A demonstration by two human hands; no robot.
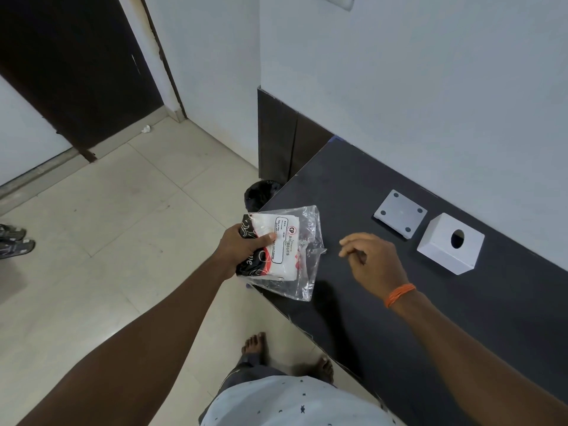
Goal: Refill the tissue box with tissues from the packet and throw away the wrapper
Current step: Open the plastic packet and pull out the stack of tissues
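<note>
My left hand (242,250) grips a tissue packet (284,250), a clear plastic wrapper with black, red and white print and white tissues inside, held over the table's left edge. Its open, crinkled end points toward my right hand (373,261), which hovers just to the right with fingers loosely curled and nothing in them. The white cube tissue box (442,250) with a round hole stands on the black table (399,318) near the wall. Its flat white base plate (399,213) with dark round feet lies separately to the box's left.
A black-lined waste bin (261,193) stands on the tiled floor beside the table's far left corner. The white wall runs along the table's back edge. Sandals (13,241) lie on the floor at far left. My bare feet (255,345) are by the table's front edge.
</note>
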